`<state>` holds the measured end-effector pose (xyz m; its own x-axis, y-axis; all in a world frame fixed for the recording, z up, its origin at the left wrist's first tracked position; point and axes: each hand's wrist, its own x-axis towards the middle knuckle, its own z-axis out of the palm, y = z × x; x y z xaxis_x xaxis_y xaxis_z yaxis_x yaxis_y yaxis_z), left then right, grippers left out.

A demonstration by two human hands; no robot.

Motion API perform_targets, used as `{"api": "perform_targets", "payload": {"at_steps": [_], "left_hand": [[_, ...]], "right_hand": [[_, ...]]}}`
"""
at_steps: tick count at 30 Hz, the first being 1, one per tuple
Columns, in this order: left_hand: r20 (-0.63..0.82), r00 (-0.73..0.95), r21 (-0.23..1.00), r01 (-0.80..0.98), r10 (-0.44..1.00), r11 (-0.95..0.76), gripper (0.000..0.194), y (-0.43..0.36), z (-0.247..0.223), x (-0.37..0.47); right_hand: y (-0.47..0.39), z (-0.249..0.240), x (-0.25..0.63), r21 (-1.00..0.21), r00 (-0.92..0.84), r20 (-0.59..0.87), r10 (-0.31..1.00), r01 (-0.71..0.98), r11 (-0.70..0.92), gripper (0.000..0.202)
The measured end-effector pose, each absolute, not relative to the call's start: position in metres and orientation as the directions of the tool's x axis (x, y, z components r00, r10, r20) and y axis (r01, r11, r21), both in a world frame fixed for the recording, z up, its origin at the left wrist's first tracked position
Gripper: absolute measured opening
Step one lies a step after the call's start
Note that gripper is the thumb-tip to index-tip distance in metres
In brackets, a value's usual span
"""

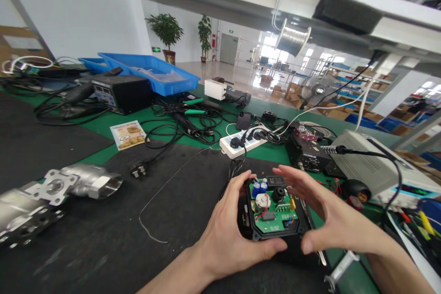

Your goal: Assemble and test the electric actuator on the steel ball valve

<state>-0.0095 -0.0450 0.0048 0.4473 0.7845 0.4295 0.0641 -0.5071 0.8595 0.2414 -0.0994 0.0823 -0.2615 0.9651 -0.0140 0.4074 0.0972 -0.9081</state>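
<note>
A black housing [257, 236] with a green circuit board [274, 225] inside sits low and right of centre. Blue capacitors, a white round part and a red wire show on the board. My left hand [229, 225] is wrapped round the housing's left side, its thumb along the front edge. My right hand [330, 220] is at the right side with thumb and fingers apart; whether it touches the housing is unclear. Metal tweezers [321, 257] lie partly behind my right hand, and a wrench [341, 270] lies below it.
Metal valve bodies [55, 187] lie at the left on the black mat [172, 174]. A white power strip [246, 143] with plugs stands beyond the housing. Soldering station [310, 155] and beige instrument [368, 165] are at the right. A solder spool [292, 39] hangs above.
</note>
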Motion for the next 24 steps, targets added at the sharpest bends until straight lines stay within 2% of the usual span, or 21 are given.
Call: {"api": "perform_targets", "payload": {"at_steps": [4, 7, 10, 13, 20, 24], "left_hand": [[0.447, 0.456, 0.847, 0.061, 0.769, -0.528, 0.110, -0.046, 0.008, -0.011], [0.490, 0.477, 0.813, 0.051, 0.729, -0.580, 0.108, -0.045, 0.010, -0.012], [0.501, 0.491, 0.801, 0.050, 0.713, -0.597, 0.107, -0.044, 0.011, -0.013], [0.476, 0.495, 0.820, 0.050, 0.727, -0.570, 0.106, -0.043, 0.012, -0.014], [0.406, 0.497, 0.881, 0.010, 0.767, -0.473, 0.106, -0.040, 0.014, -0.013], [0.391, 0.510, 0.901, -0.043, 0.766, -0.432, 0.103, -0.034, 0.014, -0.014]], "right_hand": [[-0.106, 0.100, 0.242, -0.832, -0.056, 0.203, 0.978, 0.517, 0.202, 0.052], [-0.109, 0.108, 0.232, -0.687, -0.033, 0.361, 0.932, 0.667, 0.289, 0.028], [-0.108, 0.113, 0.223, -0.622, -0.151, 0.334, 0.930, 0.706, 0.338, 0.027], [-0.100, 0.119, 0.217, -0.624, -0.280, 0.238, 0.930, 0.689, 0.368, 0.028], [-0.068, 0.143, 0.223, -0.632, -0.463, 0.030, 0.886, 0.678, 0.376, 0.029], [-0.055, 0.156, 0.225, -0.526, -0.528, -0.040, 0.848, 0.733, 0.431, 0.031]]}}
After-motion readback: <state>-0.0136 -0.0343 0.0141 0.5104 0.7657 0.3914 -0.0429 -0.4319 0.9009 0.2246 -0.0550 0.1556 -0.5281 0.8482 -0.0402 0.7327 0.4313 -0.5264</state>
